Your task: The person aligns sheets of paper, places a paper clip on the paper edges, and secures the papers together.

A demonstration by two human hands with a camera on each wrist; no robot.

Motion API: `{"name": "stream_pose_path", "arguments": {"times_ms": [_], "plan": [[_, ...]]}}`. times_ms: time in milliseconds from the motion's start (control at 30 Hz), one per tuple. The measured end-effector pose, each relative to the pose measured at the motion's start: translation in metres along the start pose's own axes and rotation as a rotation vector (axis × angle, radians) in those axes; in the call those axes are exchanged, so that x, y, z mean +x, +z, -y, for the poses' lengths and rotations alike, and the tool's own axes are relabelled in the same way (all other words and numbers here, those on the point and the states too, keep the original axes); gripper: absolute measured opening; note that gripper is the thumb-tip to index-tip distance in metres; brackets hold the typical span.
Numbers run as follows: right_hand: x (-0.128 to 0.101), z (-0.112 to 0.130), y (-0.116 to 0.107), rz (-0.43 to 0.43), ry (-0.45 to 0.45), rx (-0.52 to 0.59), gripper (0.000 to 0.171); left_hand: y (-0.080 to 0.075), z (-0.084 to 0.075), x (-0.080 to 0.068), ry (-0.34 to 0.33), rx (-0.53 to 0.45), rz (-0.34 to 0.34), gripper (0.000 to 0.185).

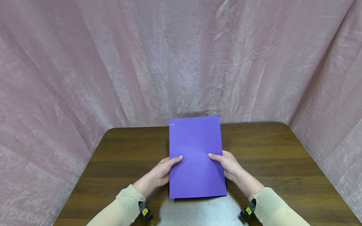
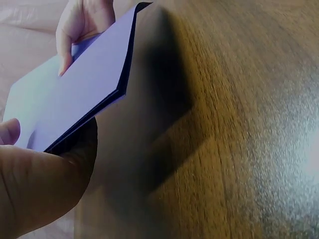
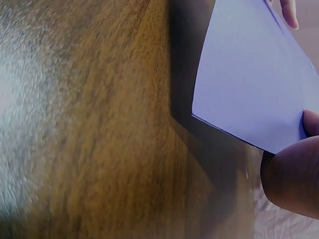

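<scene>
Purple paper (image 1: pixel 195 138), an upright rectangle in the head view, is held up above the table with a white paper clip (image 1: pixel 171 124) at its upper left edge. My left hand (image 1: pixel 162 172) grips the left edge, thumb on the front face and fingers hidden behind. On the opposite edge, my right hand (image 1: pixel 230 164) pinches it the same way. Seen from the left wrist, the paper (image 2: pixel 84 84) shows more than one layer along its lower edge, slightly parted; how many sheets I cannot tell. In the right wrist view its corner (image 3: pixel 224 99) hangs over the tabletop.
A brown wood-grain table (image 1: pixel 268 150) lies beneath, with a bright glare patch (image 1: pixel 198 213) near its front. Pink curtains (image 1: pixel 181 62) hang behind it and along the sides. A dark band with a small device (image 1: pixel 145 211) sits on each wrist.
</scene>
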State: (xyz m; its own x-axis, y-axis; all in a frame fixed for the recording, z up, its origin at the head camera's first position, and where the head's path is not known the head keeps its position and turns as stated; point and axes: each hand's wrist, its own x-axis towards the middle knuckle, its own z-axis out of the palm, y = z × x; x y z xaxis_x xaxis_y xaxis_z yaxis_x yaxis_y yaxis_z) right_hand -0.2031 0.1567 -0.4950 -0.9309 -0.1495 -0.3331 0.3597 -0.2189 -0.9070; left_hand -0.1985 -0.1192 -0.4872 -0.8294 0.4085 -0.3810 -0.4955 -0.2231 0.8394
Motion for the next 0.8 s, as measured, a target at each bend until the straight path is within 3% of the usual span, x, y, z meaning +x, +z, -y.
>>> {"name": "stream_pose_path", "arguments": {"times_ms": [267, 800], "plan": [[0.0006, -0.0004, 0.0005, -0.002, 0.002, 0.005, 0.005, 0.0040, 0.0018, 0.0006, -0.001, 0.017, -0.020, 0.020], [0.0004, -0.0019, 0.0017, -0.026, 0.005, 0.000, 0.005, 0.0065, 0.0035, 0.0012, -0.006, 0.037, -0.023, 0.028]]}}
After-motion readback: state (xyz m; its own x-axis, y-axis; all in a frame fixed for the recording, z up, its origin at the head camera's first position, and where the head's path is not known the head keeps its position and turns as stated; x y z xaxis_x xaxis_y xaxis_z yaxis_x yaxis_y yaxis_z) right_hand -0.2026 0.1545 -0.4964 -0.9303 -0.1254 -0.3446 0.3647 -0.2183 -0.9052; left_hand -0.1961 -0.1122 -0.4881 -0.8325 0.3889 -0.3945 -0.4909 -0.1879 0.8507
